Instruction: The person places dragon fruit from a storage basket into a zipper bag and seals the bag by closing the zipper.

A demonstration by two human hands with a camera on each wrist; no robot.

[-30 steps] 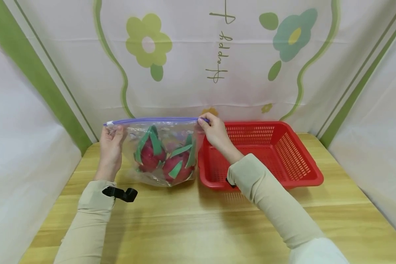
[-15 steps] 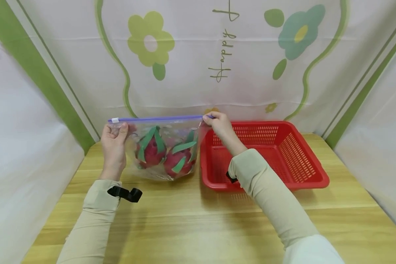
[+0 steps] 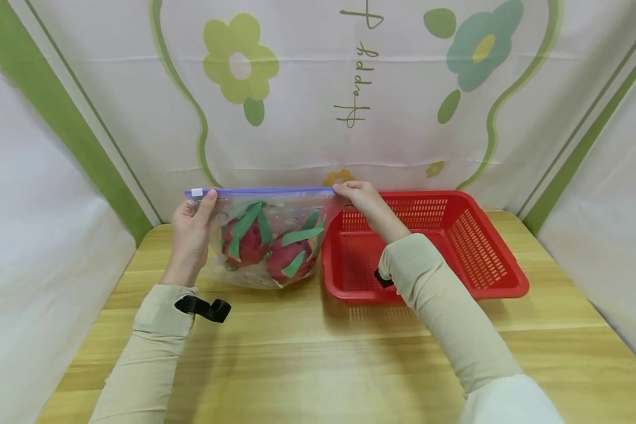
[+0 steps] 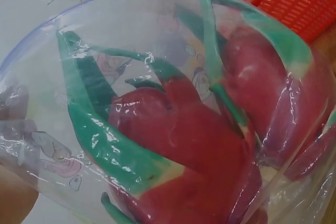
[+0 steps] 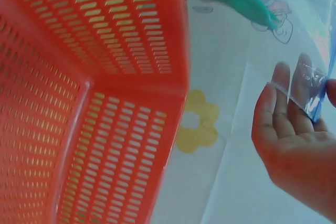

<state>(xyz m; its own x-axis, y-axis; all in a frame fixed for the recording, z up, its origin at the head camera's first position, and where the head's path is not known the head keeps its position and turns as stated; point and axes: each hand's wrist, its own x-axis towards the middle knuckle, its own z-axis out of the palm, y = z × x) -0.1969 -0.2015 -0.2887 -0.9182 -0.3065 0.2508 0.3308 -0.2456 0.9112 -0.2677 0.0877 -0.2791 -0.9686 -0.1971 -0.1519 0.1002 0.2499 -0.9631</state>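
Observation:
A clear zip bag [image 3: 262,282] with a purple closure strip [image 3: 275,191] along its top is held up between my two hands. Inside lie two dragon fruits, a left one [image 3: 250,242] and a right one [image 3: 288,259], dark pink with green leaf tips. My left hand [image 3: 189,235] pinches the bag's upper left end, thumb at the strip, close beside the white slider [image 3: 196,192]. At the upper right corner, my right hand [image 3: 368,203] pinches the strip's end. Seen from the left wrist, the fruits [image 4: 184,145] fill most of the view behind the shiny plastic.
A red slotted basket [image 3: 440,195] stands to the right of the bag, under my right forearm. Both sit over a wood-grain table [image 3: 297,365]. A white curtain [image 3: 297,141] with printed flowers hangs behind, and white cloth sides flank the table.
The bag has shifted a little to the right and its bottom has come up slightly, along with both hands. My left thumb has moved up onto the strip beside the slider.

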